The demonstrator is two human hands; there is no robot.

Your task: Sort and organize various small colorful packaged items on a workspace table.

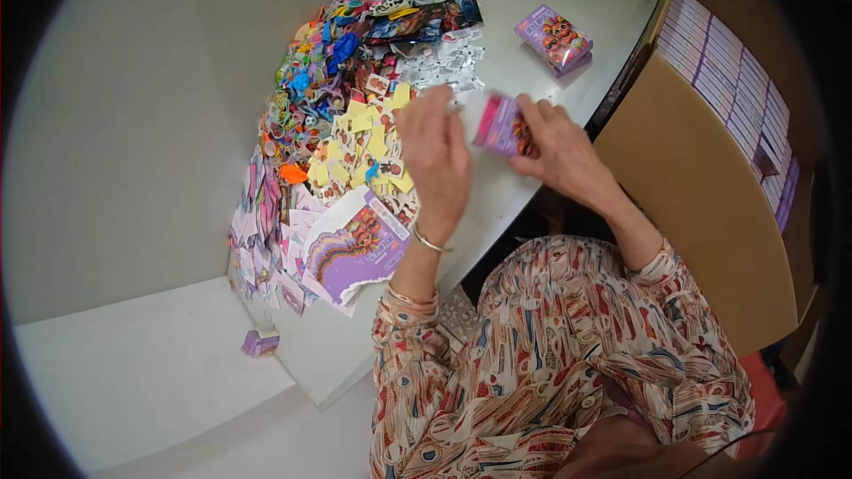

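Note:
My right hand (555, 144) grips a small purple printed packet (498, 124) above the white table (532, 13). My left hand (435, 155) is raised just left of the packet, back of the hand toward me, fingers slightly curled; I cannot see anything in it. A gold bangle sits on my left wrist. Below my left hand lie yellow and white small cards (364, 146) and a stack of flat purple printed sheets (355, 248).
A heap of colourful small toys and wrappers (337, 44) runs along the table's left side. Finished purple packets (555, 38) lie at the back right. A cardboard box (710, 204) with rows of purple-white packets (737, 98) stands to the right. One small purple box (260, 342) sits on the lower white surface.

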